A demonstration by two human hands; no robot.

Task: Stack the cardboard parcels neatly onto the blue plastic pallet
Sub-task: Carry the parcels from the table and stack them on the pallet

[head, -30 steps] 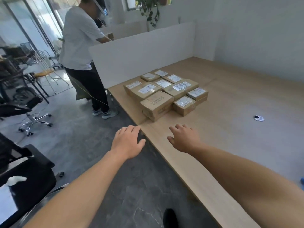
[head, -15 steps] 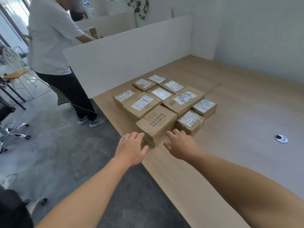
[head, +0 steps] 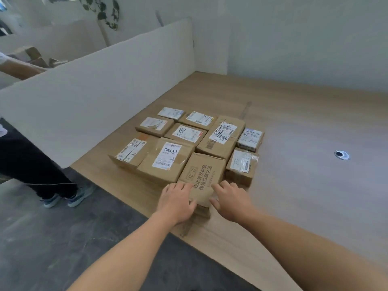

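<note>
One bystander (head: 25, 164): stands on the floor at 9 o'clock of the parcels (head: 186, 132), beside a white partition (head: 94, 97); dark trousers and blue shoes show.
Parcels: ten brown cartons packed close in a block on the bench (head: 304, 196), near its left edge; most carry white labels.
Left hand (head: 176, 202): grips the left near corner of the printed box (head: 201, 175), fingers over the top edge, thumb against the near face.
Printed box: at 6 o'clock of the block, touching its neighbours at 9, 12 and 3 o'clock; black lettering on top.
Right hand (head: 231, 200): grips the right near corner, forefinger stretched over the top, thumb on the near edge.
Grommet (head: 342, 154): set in the bench at 3 o'clock, well apart from the block.
</note>
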